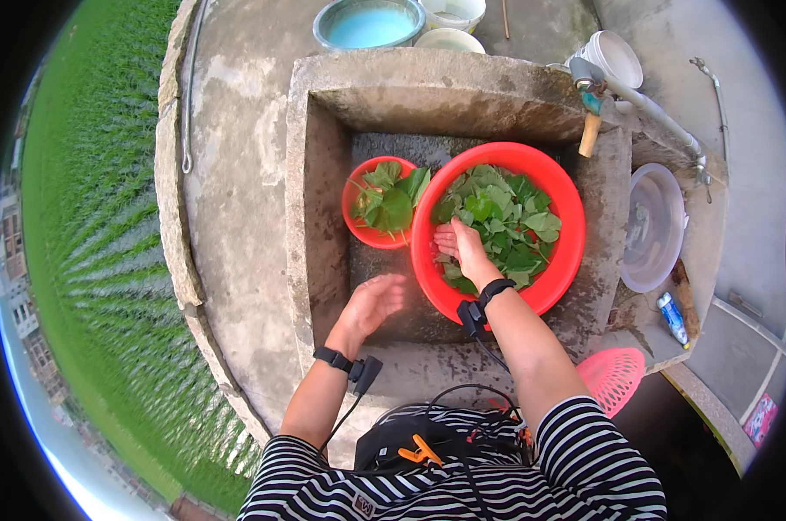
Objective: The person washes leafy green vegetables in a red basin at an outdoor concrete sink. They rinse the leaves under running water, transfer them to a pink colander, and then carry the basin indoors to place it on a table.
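A large red plastic basin (568,228) stands in a concrete sink (331,195), with loose green leaves (497,208) spread over its bottom. Inside its left part, my right hand (461,246) touches or hovers just over the leaves, fingers extended and nothing visibly held. My left hand (373,303), slightly blurred, is in the air over the sink floor, left of the basin. Its fingers are curved and apart, with no object in them. Beyond it sits a smaller red bowl (360,228) holding more leaves and stems (389,198), close against the big basin.
A tap (590,101) with a tan tube on its outlet juts over the sink's far right corner. To the right are a translucent basin (653,228), a blue bottle (674,319) and a pink plastic basket (614,381). Buckets (454,13) and a tub (367,26) stand behind.
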The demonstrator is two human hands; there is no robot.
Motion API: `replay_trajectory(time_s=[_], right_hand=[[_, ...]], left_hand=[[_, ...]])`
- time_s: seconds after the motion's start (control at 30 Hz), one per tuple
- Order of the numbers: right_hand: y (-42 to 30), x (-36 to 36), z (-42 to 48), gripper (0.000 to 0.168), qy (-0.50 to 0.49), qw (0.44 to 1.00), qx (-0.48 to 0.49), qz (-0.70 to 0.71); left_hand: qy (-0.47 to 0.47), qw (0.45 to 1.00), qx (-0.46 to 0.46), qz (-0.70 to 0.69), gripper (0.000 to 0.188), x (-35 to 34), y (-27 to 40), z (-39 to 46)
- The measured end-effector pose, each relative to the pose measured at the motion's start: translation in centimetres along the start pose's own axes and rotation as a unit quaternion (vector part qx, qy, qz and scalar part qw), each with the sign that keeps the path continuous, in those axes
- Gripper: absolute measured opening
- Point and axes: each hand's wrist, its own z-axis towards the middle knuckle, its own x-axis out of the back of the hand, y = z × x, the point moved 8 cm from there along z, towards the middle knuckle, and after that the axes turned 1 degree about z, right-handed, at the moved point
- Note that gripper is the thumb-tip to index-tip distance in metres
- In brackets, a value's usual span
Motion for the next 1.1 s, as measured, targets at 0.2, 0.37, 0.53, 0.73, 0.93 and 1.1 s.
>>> replay_trajectory(time_s=[0.2, 0.37, 0.53, 0.73, 0.93, 1.1], right_hand=[[-1.1, -1.3, -3.5, 0.050, -0.092, 0.994, -0.038, 0.043], [-2.8, -10.8, -14.6, 0.042, -0.291, 0.954, -0.064, -0.042], [-4.8, -11.2, -15.8, 0.031, -0.233, 0.908, 0.270, -0.222], [-2.8, -3.9, -6.1, 0.029, -0.057, 0.996, 0.070, -0.023], [0.7, -0.3, -0.9, 0.036, -0.002, 0.999, 0.016, -0.049], [0.7, 0.8, -2.0, 0.038, -0.015, 1.000, -0.008, 0.008]], left_hand=[[0.014, 0.999, -0.009, -0.028, 0.023, 0.5, 0.3, 0.9], [-0.041, 0.997, -0.030, -0.059, 0.024, -2.8, 1.0, 0.8], [-0.086, 0.992, -0.048, -0.084, 0.023, -3.9, 0.8, 0.9], [-0.011, 0.997, -0.019, -0.071, 0.022, 0.0, -0.2, 0.8], [-0.001, 0.998, -0.015, -0.059, 0.022, -0.4, -0.2, 0.7], [-0.007, 0.998, -0.012, -0.066, 0.024, -0.2, -0.2, 1.2]])
